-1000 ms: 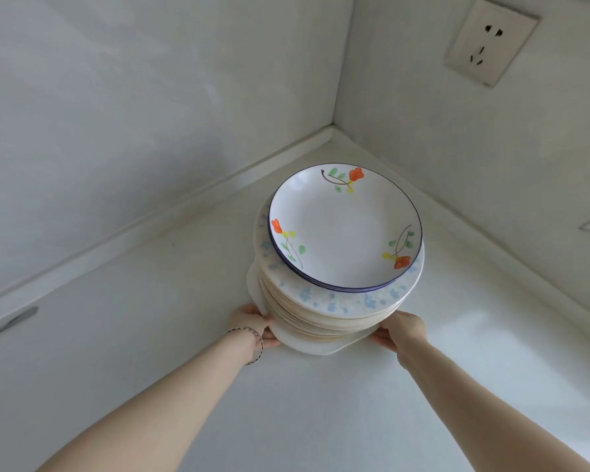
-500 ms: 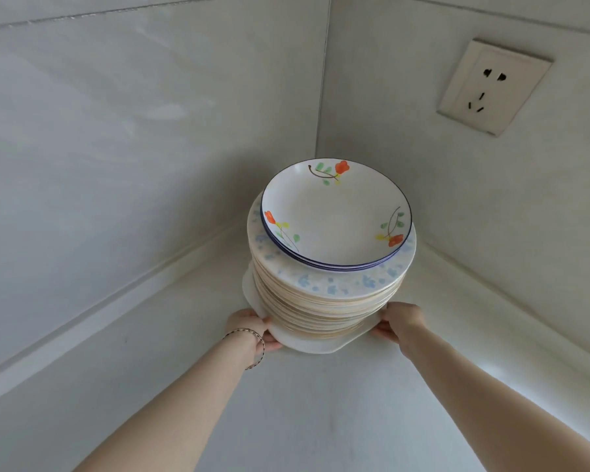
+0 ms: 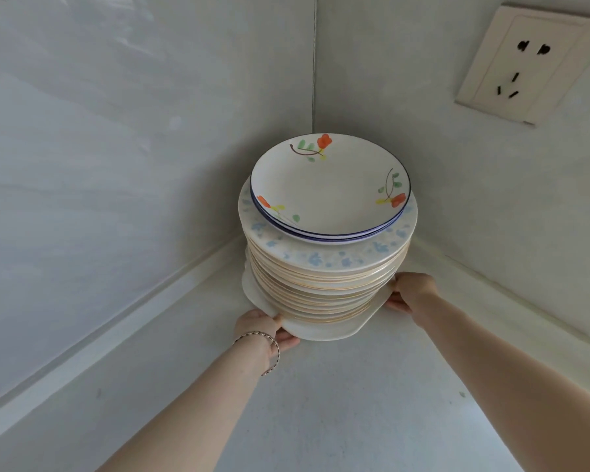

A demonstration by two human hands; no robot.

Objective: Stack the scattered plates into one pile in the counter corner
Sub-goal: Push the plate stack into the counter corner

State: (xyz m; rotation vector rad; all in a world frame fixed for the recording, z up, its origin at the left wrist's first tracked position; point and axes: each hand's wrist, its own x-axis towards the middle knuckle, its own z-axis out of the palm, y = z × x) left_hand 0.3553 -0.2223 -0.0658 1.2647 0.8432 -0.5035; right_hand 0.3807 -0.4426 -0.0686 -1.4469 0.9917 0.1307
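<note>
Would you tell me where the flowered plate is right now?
In the head view, the flowered plate sits atop the pile in the counter corner, left of the wall socket; the left hand and right hand hold the pile's bottom plate.
</note>
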